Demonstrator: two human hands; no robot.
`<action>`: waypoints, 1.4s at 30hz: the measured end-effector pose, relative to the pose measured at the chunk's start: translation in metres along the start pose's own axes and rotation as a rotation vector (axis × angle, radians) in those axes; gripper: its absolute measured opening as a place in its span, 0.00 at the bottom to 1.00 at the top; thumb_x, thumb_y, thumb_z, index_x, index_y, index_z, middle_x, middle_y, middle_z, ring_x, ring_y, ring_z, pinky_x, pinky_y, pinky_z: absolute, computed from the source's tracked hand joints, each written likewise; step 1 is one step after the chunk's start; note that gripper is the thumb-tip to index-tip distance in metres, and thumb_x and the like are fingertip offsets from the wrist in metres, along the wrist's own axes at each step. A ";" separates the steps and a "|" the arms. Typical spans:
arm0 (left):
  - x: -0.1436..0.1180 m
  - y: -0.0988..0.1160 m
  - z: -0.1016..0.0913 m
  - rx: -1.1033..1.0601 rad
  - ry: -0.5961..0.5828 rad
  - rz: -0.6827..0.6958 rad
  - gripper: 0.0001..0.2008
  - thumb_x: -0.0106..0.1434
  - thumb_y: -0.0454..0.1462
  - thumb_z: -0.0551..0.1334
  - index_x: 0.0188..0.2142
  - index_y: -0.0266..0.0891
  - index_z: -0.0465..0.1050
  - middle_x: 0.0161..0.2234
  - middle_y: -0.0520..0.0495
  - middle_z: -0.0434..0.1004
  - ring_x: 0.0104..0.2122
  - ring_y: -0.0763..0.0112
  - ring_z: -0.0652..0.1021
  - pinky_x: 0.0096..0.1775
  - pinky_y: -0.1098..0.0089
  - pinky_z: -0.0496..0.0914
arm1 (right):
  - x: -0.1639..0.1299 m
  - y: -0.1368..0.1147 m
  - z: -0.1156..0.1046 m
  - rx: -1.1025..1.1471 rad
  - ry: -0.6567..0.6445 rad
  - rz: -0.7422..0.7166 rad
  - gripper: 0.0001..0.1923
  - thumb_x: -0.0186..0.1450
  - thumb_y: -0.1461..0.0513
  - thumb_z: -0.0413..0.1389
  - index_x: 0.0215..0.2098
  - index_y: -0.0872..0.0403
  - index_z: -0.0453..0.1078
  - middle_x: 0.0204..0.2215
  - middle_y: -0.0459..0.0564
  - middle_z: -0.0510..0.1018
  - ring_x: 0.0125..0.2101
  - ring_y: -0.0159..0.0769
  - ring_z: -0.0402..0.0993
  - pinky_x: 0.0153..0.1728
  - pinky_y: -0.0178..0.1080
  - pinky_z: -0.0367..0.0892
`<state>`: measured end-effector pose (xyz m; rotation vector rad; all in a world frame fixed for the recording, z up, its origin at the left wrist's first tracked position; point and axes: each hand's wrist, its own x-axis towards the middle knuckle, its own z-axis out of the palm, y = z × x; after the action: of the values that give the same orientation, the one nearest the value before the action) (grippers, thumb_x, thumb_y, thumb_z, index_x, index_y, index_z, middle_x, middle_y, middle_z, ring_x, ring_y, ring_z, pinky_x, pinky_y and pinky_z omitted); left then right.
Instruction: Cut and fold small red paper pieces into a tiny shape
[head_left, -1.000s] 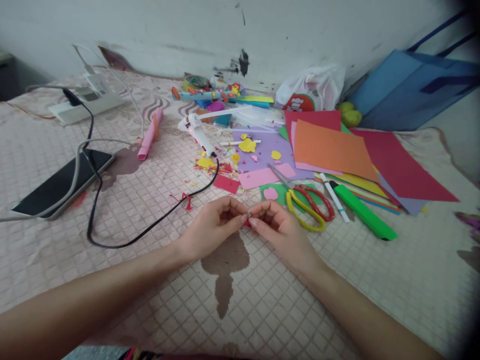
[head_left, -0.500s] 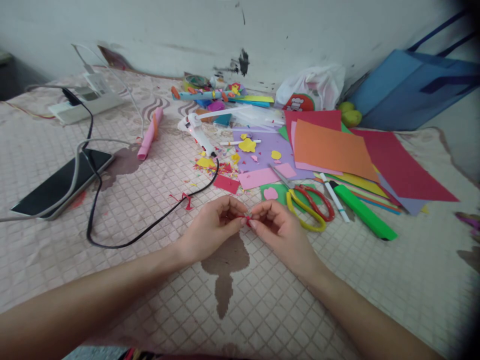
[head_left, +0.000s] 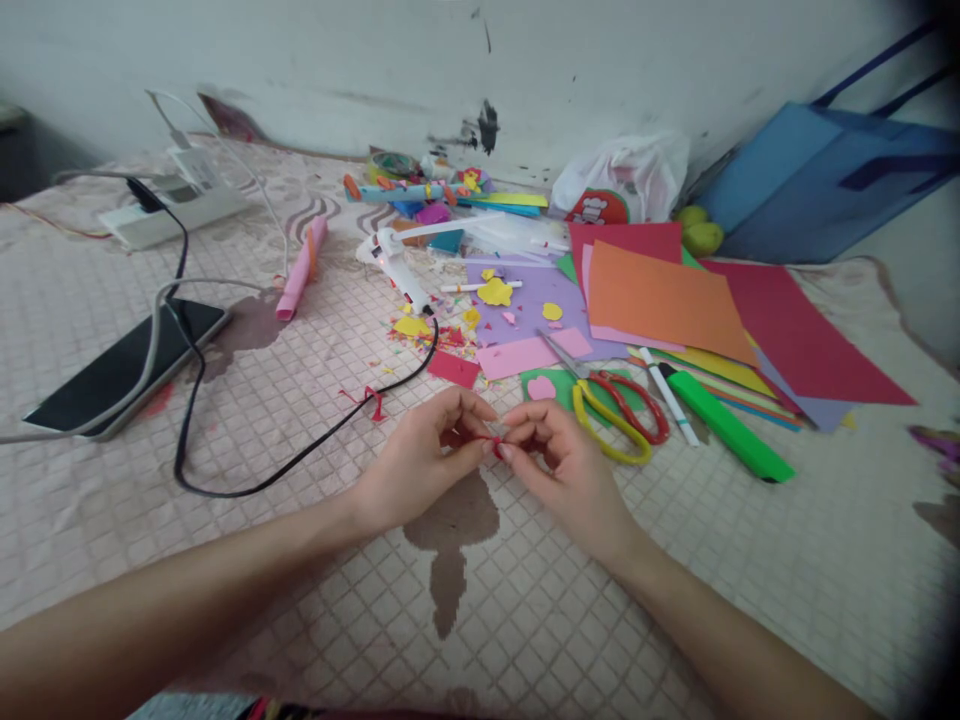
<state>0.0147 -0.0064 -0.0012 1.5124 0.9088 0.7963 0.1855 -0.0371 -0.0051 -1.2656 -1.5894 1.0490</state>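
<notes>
Both hands meet over the tablecloth, pinching a tiny red piece (head_left: 497,447), perhaps foam or paper, mostly hidden by fingertips. My left hand (head_left: 431,450) is closed on its left side, thumb against forefinger. From the right, my right hand (head_left: 562,455) grips the same piece with thumb and fingertips. Just beyond the right hand lie scissors (head_left: 615,420) with red and yellow handles, partly on a green sheet (head_left: 534,378). A red rectangle (head_left: 453,369) and a pink strip (head_left: 514,356) rest ahead of the fingers.
A white glue gun (head_left: 401,275) with a black cord (head_left: 315,440) sits ahead. Coloured sheets (head_left: 667,300), a green cutter (head_left: 727,425) and a white marker (head_left: 675,405) lie right. At left are a phone (head_left: 127,365), a pink roll (head_left: 302,270) and a power strip (head_left: 176,215).
The fingertips have shifted very slightly around the red piece, which shows a little differently. Everything on the table stays where it was.
</notes>
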 end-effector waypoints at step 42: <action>-0.007 0.001 0.002 0.281 0.057 0.168 0.10 0.59 0.27 0.56 0.40 0.38 0.67 0.35 0.52 0.74 0.35 0.76 0.75 0.36 0.75 0.70 | -0.002 0.000 -0.002 -0.472 0.109 -0.386 0.05 0.62 0.71 0.55 0.32 0.56 0.70 0.29 0.49 0.75 0.33 0.33 0.71 0.35 0.36 0.67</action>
<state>0.0135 -0.0138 -0.0005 1.8380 0.9763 0.8625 0.1874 -0.0392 -0.0045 -1.2143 -1.9631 0.3684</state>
